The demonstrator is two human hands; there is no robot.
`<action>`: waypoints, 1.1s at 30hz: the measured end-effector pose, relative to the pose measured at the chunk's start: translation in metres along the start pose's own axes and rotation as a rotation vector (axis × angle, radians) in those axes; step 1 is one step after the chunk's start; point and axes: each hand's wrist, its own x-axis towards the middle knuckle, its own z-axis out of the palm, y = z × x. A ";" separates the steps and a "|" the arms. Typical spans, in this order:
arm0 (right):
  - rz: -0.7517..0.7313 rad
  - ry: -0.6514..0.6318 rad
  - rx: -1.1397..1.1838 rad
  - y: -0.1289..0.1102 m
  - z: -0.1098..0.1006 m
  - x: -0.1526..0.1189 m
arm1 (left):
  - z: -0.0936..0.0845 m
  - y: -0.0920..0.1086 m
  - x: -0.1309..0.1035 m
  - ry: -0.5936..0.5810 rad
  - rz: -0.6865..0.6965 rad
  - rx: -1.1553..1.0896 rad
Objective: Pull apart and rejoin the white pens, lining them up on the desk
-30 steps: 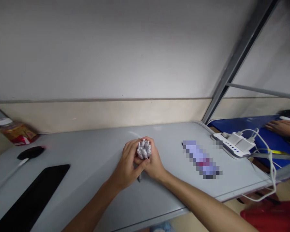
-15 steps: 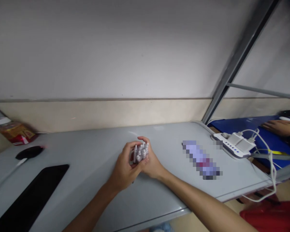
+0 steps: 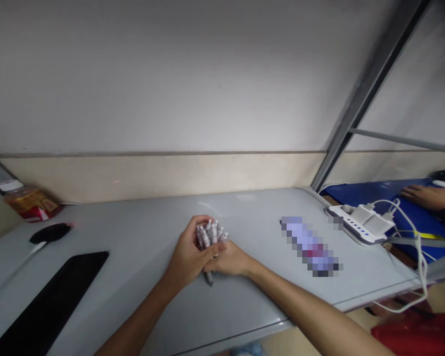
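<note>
A bundle of several grey-white pens (image 3: 209, 233) stands upright between my two hands, above the middle of the grey table (image 3: 152, 296). My left hand (image 3: 188, 254) wraps round the bundle from the left, its thumb across the front. From the right, my right hand (image 3: 232, 259) closes round the lower part, its fingers partly hidden behind my left thumb and the pens. A dark-tipped pen end (image 3: 209, 280) sticks out below the hands.
At the left are a bottle (image 3: 33, 201) with a white cap, a black oval object (image 3: 50, 233) with a white cable and a black slab (image 3: 55, 296). Rightward lie a blurred-out phone-like object (image 3: 309, 244) and a power strip (image 3: 359, 225). Another person's hand (image 3: 426, 197) rests beyond.
The pens have tilted and spread a little, and a pen end now shows more clearly below the hands. My right hand's fingers have moved lower behind the bundle. The view has shifted slightly.
</note>
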 end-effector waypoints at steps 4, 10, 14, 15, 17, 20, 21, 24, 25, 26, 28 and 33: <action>0.074 -0.021 -0.012 -0.007 0.000 -0.001 | -0.002 0.000 0.000 -0.015 0.001 -0.002; 0.066 -0.092 0.016 -0.014 0.002 -0.003 | -0.004 0.003 0.000 -0.037 0.014 -0.079; -0.022 -0.075 -0.017 -0.015 0.004 0.000 | -0.008 0.004 -0.001 -0.038 0.062 -0.064; -0.045 -0.065 -0.047 -0.015 0.004 0.001 | -0.009 0.003 -0.001 -0.039 0.076 -0.054; -0.065 -0.073 -0.103 -0.013 0.003 0.002 | -0.011 0.001 -0.003 -0.033 0.108 -0.050; -0.033 -0.109 -0.112 -0.011 0.000 0.003 | -0.013 -0.004 -0.006 -0.032 0.162 -0.085; -0.029 -0.119 -0.107 -0.011 -0.001 0.002 | -0.013 -0.005 -0.006 -0.029 0.181 -0.091; -0.085 -0.125 -0.105 -0.010 -0.004 0.000 | -0.011 -0.005 -0.008 -0.030 0.202 -0.048; -0.101 -0.124 -0.110 -0.009 -0.004 -0.001 | -0.010 -0.004 -0.008 -0.034 0.197 -0.018; -0.106 -0.116 -0.116 -0.009 -0.005 -0.002 | -0.009 -0.002 -0.008 -0.037 0.191 0.017; -0.090 -0.101 -0.142 -0.008 -0.006 -0.002 | -0.006 0.002 -0.009 -0.029 0.183 0.097; -0.060 -0.132 -0.235 -0.010 -0.008 -0.002 | -0.003 0.008 -0.010 -0.060 0.229 0.218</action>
